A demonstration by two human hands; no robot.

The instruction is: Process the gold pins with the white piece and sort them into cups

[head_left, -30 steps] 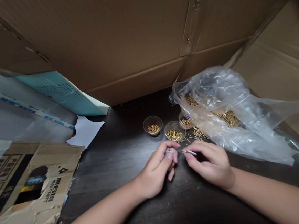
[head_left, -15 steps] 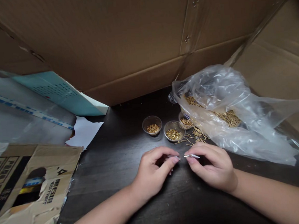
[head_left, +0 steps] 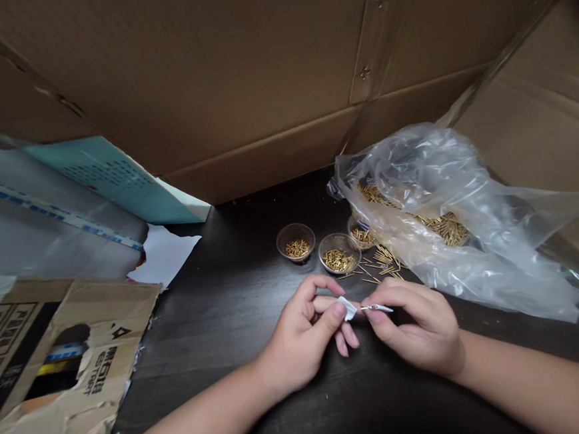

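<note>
My left hand pinches a small flat white piece between thumb and fingers, its other fingers curled below. Close on its right, my right hand is closed on a thin pale piece with a metallic, pin-like tip pointing left at the white piece. I cannot tell whether tip and white piece touch. Beyond the hands stand three clear cups, the left cup, the middle cup and the partly covered right cup, holding small gold-coloured metal pieces. Loose gold pins lie beside them.
A crumpled clear plastic bag with many gold pins spreads over the right side of the dark table. Cardboard walls rise behind and at right. A torn carton, a white paper and a light-blue box lie left.
My left hand has turned, so the flat white piece shows more fully and its lower fingers come into view. The right hand has shifted slightly down and right, still holding the thin piece.
</note>
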